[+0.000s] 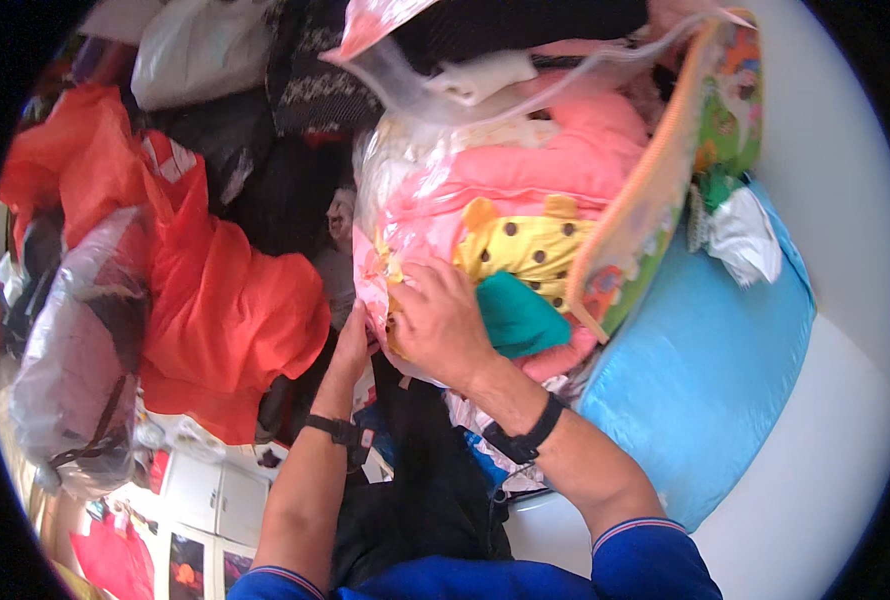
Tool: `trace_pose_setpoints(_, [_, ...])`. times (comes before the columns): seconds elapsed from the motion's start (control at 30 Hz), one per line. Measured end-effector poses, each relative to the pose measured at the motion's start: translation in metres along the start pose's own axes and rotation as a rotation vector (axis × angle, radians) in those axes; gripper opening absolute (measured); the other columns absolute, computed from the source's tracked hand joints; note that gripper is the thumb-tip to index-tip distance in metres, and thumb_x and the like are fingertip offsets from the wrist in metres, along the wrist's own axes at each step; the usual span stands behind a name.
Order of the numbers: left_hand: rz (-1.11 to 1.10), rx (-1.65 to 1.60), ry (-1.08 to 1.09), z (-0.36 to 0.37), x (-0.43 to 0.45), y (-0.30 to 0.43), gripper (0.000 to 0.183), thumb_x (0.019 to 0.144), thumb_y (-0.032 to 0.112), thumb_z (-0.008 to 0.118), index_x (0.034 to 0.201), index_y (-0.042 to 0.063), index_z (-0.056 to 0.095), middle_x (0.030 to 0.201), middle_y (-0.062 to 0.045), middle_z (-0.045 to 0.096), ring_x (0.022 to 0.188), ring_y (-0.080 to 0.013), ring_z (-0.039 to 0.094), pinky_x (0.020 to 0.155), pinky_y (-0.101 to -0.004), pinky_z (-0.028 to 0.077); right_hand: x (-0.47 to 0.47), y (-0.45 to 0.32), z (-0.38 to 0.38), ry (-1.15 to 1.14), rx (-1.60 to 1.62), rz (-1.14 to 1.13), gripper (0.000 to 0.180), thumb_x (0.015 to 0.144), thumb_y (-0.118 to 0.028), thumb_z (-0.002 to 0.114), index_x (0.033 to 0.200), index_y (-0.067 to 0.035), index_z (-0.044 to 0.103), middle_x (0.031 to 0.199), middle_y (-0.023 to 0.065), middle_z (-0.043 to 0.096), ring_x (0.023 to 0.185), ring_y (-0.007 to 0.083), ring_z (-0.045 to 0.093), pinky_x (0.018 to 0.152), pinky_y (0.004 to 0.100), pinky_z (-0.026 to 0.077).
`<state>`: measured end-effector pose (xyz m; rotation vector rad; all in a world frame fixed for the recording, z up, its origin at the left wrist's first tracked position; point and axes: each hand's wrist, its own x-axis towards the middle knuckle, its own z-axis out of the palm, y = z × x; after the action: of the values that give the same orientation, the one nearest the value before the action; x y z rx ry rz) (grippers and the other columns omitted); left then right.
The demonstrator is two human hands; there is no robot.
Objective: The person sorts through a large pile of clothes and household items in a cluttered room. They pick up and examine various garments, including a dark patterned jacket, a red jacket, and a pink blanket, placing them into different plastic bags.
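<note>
A large clear plastic bag [415, 142] holds pink padded fabric [520, 169], a yellow cloth [527, 244] with dark dots and a folded green cloth [520, 315]. At the bag's near left side, my right hand [441, 319] has its fingers bent over the plastic and a yellow item beneath them; whether they grip it is hard to tell. My left hand [353, 341] lies against the outer side of the bag, its fingers partly hidden. Each wrist wears a black strap.
Red fabric [227, 300] and a filled clear bag [85, 360] are piled at the left. On the right, a patterned panel with orange edging [640, 195] leans by a light blue padded item [715, 360] and a white cloth [745, 236]. A white cabinet [205, 495] stands at lower left.
</note>
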<state>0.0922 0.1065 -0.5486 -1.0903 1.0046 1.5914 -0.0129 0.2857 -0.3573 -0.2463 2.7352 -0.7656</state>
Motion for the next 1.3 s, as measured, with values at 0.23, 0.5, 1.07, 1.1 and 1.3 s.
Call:
trace_pose_setpoints(0.23, [0.146, 0.513, -0.108, -0.027, -0.069, 0.003, 0.055, 0.107, 0.043, 0.055, 0.146, 0.004, 0.054, 0.111, -0.007, 0.069, 0.091, -0.0146, 0.063, 0.077, -0.028, 0.052, -0.109, 0.084, -0.147, 0.173, -0.496, 0.59, 0.071, 0.085, -0.011, 0.071, 0.15, 0.0, 0.047, 0.155, 0.0307, 0.04, 0.145, 0.0486, 0.038, 0.122, 0.0555, 0.032])
trace_pose_setpoints(0.5, [0.32, 1.146, 0.123, 0.005, -0.115, 0.006, 0.066, 0.098, 0.041, 0.067, 0.143, -0.005, 0.053, 0.124, -0.022, 0.074, 0.118, -0.0338, 0.07, 0.102, -0.0401, 0.053, -0.238, 0.15, -0.261, 0.099, -0.615, 0.79, 0.059, 0.087, -0.011, 0.068, 0.143, 0.002, 0.056, 0.155, 0.0261, 0.043, 0.147, 0.0436, 0.037, 0.118, 0.0547, 0.036])
trace_pose_setpoints(1.07, [0.394, 1.247, 0.251, 0.001, -0.286, 0.061, 0.052, 0.1, 0.031, 0.067, 0.139, -0.002, 0.058, 0.117, -0.023, 0.075, 0.113, -0.0338, 0.072, 0.099, -0.0402, 0.055, -0.343, 0.223, -0.261, 0.134, -0.645, 0.913, 0.043, 0.092, -0.01, 0.057, 0.135, -0.002, 0.064, 0.16, 0.0222, 0.042, 0.15, 0.043, 0.034, 0.119, 0.0539, 0.032])
trace_pose_setpoints(1.1, [0.427, 1.258, 0.247, -0.007, -0.285, 0.058, 0.052, 0.1, 0.031, 0.067, 0.138, -0.002, 0.058, 0.116, -0.024, 0.075, 0.112, -0.034, 0.072, 0.099, -0.0405, 0.055, -0.336, 0.222, -0.258, 0.13, -0.634, 0.937, 0.046, 0.091, -0.007, 0.058, 0.136, 0.001, 0.063, 0.162, 0.0238, 0.039, 0.151, 0.0439, 0.032, 0.121, 0.0537, 0.029])
trace_pose_setpoints(1.3, [0.442, 1.377, 0.205, -0.013, -0.239, 0.029, 0.057, 0.097, 0.036, 0.07, 0.138, -0.002, 0.057, 0.118, -0.025, 0.073, 0.114, -0.0372, 0.07, 0.1, -0.0423, 0.054, -0.282, 0.216, -0.236, 0.053, -0.704, 0.827, 0.031, 0.09, -0.012, 0.057, 0.114, 0.004, 0.071, 0.129, 0.023, 0.059, 0.122, 0.04, 0.052, 0.105, 0.0518, 0.042])
